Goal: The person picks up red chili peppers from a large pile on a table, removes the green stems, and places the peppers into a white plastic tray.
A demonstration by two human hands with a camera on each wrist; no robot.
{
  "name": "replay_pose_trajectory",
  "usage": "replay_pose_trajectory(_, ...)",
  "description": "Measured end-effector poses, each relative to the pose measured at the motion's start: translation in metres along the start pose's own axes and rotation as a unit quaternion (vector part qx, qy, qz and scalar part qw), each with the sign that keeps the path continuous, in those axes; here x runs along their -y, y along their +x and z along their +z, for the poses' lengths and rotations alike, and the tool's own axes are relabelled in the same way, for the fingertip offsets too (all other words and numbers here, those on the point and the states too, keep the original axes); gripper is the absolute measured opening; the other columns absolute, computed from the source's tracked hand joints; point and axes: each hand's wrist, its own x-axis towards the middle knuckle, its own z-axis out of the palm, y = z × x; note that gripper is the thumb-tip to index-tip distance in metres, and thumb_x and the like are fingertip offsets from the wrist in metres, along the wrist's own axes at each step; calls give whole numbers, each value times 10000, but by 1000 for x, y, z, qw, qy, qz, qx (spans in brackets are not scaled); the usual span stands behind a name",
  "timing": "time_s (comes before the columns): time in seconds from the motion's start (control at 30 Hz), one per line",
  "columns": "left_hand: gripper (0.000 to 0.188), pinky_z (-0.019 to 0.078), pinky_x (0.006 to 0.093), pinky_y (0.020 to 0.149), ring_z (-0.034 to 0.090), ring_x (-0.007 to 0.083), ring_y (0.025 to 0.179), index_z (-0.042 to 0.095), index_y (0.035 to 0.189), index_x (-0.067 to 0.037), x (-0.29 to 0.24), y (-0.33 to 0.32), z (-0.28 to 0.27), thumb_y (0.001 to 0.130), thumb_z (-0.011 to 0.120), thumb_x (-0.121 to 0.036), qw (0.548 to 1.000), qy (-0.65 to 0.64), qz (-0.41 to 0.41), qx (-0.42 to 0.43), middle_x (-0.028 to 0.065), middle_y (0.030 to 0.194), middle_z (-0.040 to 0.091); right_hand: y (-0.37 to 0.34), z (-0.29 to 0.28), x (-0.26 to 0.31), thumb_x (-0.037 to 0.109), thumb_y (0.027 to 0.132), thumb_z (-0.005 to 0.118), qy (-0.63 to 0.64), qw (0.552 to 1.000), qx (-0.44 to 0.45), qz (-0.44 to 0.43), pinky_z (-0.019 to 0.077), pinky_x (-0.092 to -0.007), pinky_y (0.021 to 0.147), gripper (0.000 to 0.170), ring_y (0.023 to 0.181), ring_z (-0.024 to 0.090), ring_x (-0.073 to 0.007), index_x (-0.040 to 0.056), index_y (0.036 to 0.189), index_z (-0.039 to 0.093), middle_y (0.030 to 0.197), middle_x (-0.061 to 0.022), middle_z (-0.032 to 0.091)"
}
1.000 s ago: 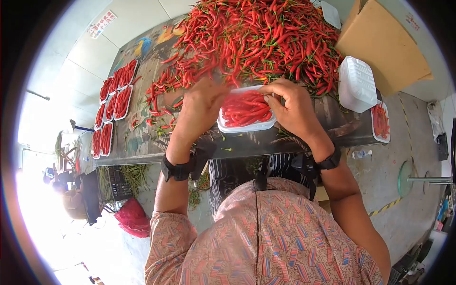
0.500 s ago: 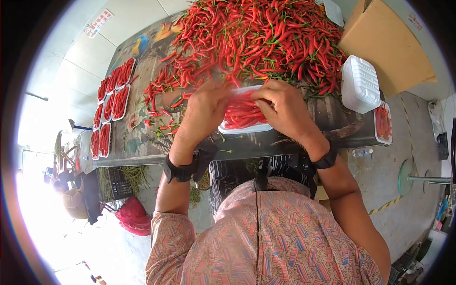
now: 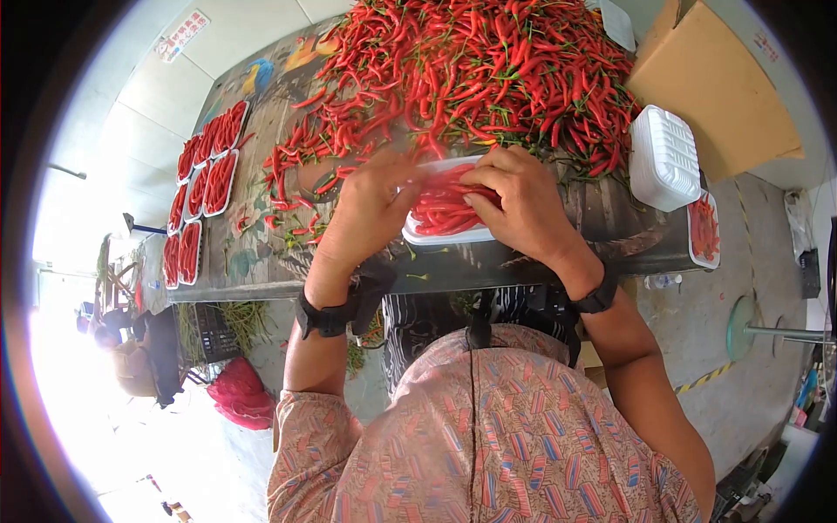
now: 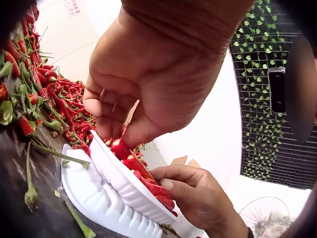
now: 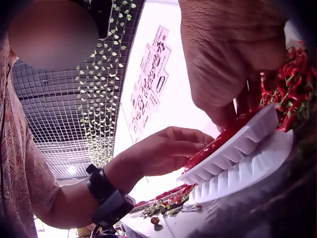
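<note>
A white foam tray filled with long red chili peppers lies near the table's front edge. My left hand pinches chilies at the tray's left end, thumb against fingers. At the right end, my right hand pinches chilies between thumb and forefinger. The left wrist view has the filled tray tilted on top of a second white tray. Both hands' fingertips are partly hidden among the peppers.
Behind the tray rises a big heap of red chilies. Several filled trays stand at the left. A stack of white trays, a cardboard box and another tray with chilies are at the right. Loose stems litter the table.
My right hand has shifted from the tray's upper right rim inward and down onto the chilies. The left hand stays at the left end, with slight finger movement.
</note>
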Motion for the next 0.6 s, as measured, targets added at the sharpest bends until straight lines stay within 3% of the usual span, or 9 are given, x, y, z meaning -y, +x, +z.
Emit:
replay_pose_trajectory(0.23,175,521,351,807,687,280,925,727,1029,10,5,-3,4,862,683,-14,1000,-11,-2,-10,159,986,693,1,3,-3,30,759,742,-15,1000,0,-22,498,-405,770,146,853,606,-294,45,904,726,896,-91,653)
replay_pose_trajectory(0.43,176,521,343,769,685,266,878,728,1024,10,9,-3,4,854,687,-3,999,-30,10,-26,153,967,693,-1,6,-4,57,753,721,14,1000,-14,-8,478,-441,807,96,882,604,-341,60,843,689,870,-117,636)
replay_pose_trajectory(0.53,168,525,349,765,683,261,863,733,1017,-10,24,-2,-6,855,688,-21,997,7,15,-70,137,947,698,-1,-1,0,28,788,740,5,1000,-11,2,498,-400,796,134,882,616,-297,37,921,725,905,-98,663)
replay_pose_trajectory(0.6,169,530,349,764,685,255,870,738,1013,-38,46,-1,-27,856,707,-93,986,109,-23,-127,134,943,703,-3,-6,1,23,795,736,1,999,-25,19,508,-387,807,140,903,633,-288,35,934,726,918,-97,667)
